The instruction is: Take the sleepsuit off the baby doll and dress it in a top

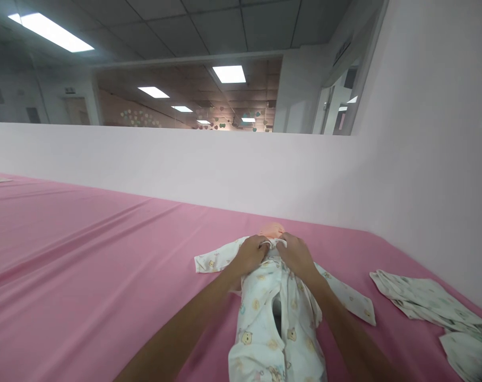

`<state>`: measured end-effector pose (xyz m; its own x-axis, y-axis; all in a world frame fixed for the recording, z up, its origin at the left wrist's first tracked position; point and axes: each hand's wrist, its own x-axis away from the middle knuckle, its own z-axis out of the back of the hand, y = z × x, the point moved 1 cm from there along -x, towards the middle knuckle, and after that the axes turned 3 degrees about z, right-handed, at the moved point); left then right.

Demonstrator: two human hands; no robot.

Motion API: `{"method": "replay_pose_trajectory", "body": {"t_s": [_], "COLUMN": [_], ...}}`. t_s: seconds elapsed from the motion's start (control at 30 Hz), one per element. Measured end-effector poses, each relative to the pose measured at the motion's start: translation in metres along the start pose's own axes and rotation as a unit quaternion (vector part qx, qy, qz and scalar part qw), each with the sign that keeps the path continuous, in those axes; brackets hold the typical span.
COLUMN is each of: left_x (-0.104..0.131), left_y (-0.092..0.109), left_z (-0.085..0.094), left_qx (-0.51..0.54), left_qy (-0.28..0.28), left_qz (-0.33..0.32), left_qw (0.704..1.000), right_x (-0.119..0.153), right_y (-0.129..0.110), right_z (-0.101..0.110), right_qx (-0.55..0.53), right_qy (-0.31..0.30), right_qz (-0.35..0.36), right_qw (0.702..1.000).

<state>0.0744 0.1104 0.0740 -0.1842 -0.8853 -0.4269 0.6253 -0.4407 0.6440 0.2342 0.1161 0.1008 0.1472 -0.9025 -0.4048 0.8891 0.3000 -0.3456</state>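
A doll [272, 229] lies on its back on the pink sheet, its head toward the wall. White baby clothes with a small bear print [260, 313] cover its body, both sleeves spread out to the sides. Down the front the garment gapes, showing a dark gap near the lower middle. At the neckline, my left hand [252, 253] pinches the collar on the left side. Opposite it, my right hand [297, 255] grips the collar's right side, close to the doll's chin. The fingertips of both hands are partly hidden.
A pink sheet [85, 254] with long creases covers the surface. Folded printed cloths [428, 300] lie at the right. A low white wall [185, 164] runs behind, with a window above it, and another white wall [432, 159] rises at the right.
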Motion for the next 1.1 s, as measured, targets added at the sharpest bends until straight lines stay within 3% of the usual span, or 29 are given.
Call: {"method": "replay_pose_trajectory", "body": {"t_s": [0.17,0.33,0.47,0.57,0.63,0.7,0.87,1.0,1.1], "left_x": [-0.008,-0.012,-0.004,0.0,0.0,-0.002,-0.001,0.002,0.001], "left_y": [-0.016,-0.055,-0.084,-0.09,-0.085,-0.074,-0.045,-0.036,-0.035], "left_z": [0.017,0.041,0.055,0.058,0.054,0.046,0.026,0.026,0.033], "left_qx": [-0.011,-0.09,-0.137,-0.154,-0.162,-0.176,-0.248,-0.284,-0.288], "left_qy": [0.038,0.087,0.086,0.062,0.04,0.02,-0.008,-0.028,-0.033], "left_qz": [0.075,0.189,0.262,0.285,0.279,0.261,0.225,0.198,0.194], "left_qw": [0.996,0.974,0.952,0.944,0.946,0.949,0.942,0.938,0.937], "right_x": [-0.002,0.005,0.018,0.025,0.023,0.015,-0.02,-0.038,-0.045], "right_y": [0.021,0.063,0.108,0.115,0.097,0.063,-0.026,-0.058,-0.068], "right_z": [0.012,0.024,0.033,0.035,0.03,0.02,-0.016,-0.036,-0.046], "right_qx": [-0.043,-0.041,-0.001,0.039,0.058,0.06,0.053,0.105,0.15], "right_qy": [0.04,0.063,0.026,0.006,0.015,0.003,-0.139,-0.259,-0.295], "right_qz": [-0.083,-0.155,-0.2,-0.203,-0.159,-0.081,0.134,0.184,0.172], "right_qw": [0.995,0.985,0.979,0.978,0.986,0.995,0.98,0.942,0.928]}}
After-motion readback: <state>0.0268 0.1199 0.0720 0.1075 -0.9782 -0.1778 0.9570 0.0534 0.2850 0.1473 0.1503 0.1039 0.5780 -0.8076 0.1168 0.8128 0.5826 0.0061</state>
